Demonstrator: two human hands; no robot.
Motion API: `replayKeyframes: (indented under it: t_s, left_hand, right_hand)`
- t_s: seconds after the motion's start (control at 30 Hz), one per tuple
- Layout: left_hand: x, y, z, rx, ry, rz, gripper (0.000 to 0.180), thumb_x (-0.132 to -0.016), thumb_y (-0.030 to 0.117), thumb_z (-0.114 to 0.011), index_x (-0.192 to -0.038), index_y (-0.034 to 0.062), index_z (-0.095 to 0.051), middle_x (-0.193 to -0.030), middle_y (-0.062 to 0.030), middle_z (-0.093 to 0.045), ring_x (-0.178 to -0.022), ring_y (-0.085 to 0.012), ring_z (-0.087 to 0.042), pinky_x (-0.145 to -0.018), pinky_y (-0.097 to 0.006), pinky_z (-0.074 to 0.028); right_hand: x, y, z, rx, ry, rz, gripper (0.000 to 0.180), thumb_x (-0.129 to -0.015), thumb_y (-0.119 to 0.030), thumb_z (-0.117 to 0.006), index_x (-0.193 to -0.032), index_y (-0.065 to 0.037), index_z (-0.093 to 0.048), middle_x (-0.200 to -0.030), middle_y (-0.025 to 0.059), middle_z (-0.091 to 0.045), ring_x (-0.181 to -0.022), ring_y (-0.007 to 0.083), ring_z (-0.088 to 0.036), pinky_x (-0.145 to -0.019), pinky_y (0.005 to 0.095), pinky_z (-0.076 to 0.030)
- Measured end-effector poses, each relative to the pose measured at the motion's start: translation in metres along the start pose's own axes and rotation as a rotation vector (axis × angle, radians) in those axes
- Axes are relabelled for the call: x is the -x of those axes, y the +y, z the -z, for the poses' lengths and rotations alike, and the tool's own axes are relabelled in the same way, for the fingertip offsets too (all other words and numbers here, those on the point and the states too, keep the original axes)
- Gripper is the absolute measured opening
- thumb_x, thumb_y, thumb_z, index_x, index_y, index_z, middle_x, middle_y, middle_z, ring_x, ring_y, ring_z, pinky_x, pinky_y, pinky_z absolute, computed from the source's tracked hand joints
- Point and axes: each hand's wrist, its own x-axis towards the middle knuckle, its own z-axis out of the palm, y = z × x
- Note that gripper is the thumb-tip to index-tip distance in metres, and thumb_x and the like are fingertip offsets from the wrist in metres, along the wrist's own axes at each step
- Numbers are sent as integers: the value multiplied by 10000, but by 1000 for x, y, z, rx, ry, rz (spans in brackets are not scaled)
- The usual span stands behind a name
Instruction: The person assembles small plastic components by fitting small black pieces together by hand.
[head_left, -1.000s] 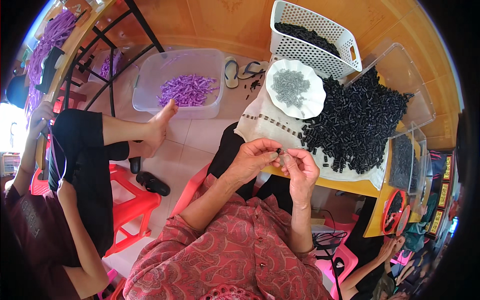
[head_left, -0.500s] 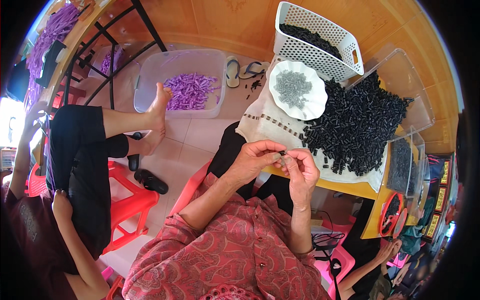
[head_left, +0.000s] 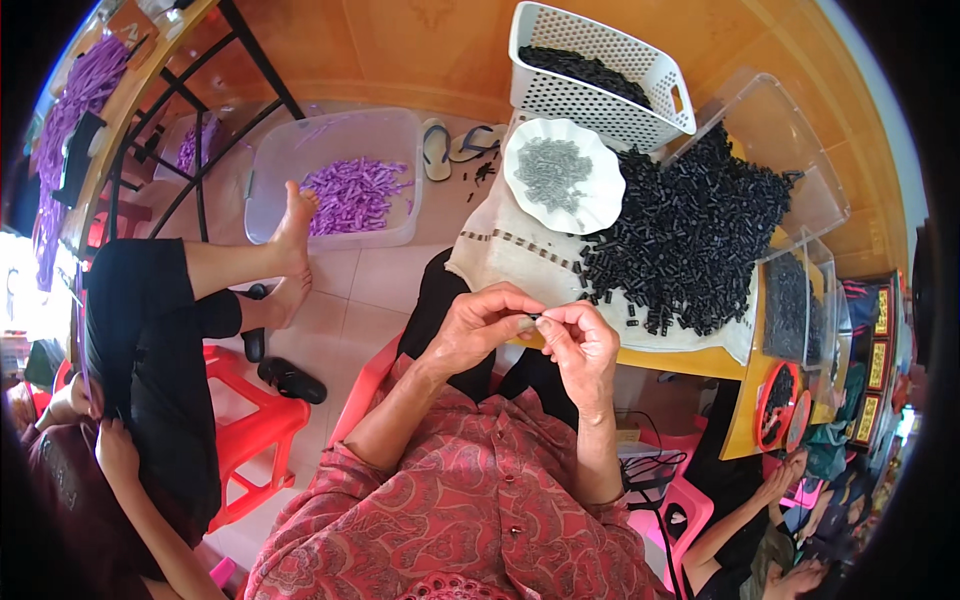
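Lowered since the earlier frame, one co-worker's hand [head_left: 75,400] at far left now hangs beside the bent knee, below the loose tangle of glossy purple strips [head_left: 85,85] on the table there; next comes a translucent plastic tub [head_left: 385,140], rounded at its corners, its short purple pieces [head_left: 355,195] heaped at every angle; the person's left hand [head_left: 480,325] points rightward, thumb and forefinger pinching a small black piece [head_left: 535,316] just off the table's near edge, in front of the chest; so little of it shows between the fingertips that I cannot tell its long axis or which way its ends face; on the table, a cream woven cloth [head_left: 500,270] with a dashed brown band lies under a white scalloped plate [head_left: 602,200] holding tiny clear bits [head_left: 553,172]; the right hand [head_left: 580,345] points up and leftward, its thumb and forefinger pinching the same piece from the other side, the tips of both hands meeting; behind stands a white perforated basket [head_left: 590,115]; farther right, short black cylinders [head_left: 690,230] spread in a heap, their axes lying every way, partly inside a tilted clear box [head_left: 820,160].
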Motion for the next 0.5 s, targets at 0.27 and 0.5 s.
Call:
replayKeyframes:
  t_s: [0.27,0.5]
  left_hand:
    - [4,11,2,-138,-107,-2,206,-902,-66,-588,-1087,-19,-666,-1001,-54,-622,-908,-120,-622,-807,-258,-512]
    - [5,7,4,-93,-175,17,207,-894,-72,-596,-1080,-16,-670,-998,-51,-625,-899,-118,-613,-797,-256,-500]
  right_hand:
    - [6,0,9,-162,-118,-281,130,-868,-102,-734,-863,-11,-640,-719,20,-649,-575,42,-539,-507,186,-436]
    - [11,12,12,-391,-193,-343,141,-855,-104,-751,-848,-31,-630,-736,26,-659,-564,35,-530,-490,166,-422]
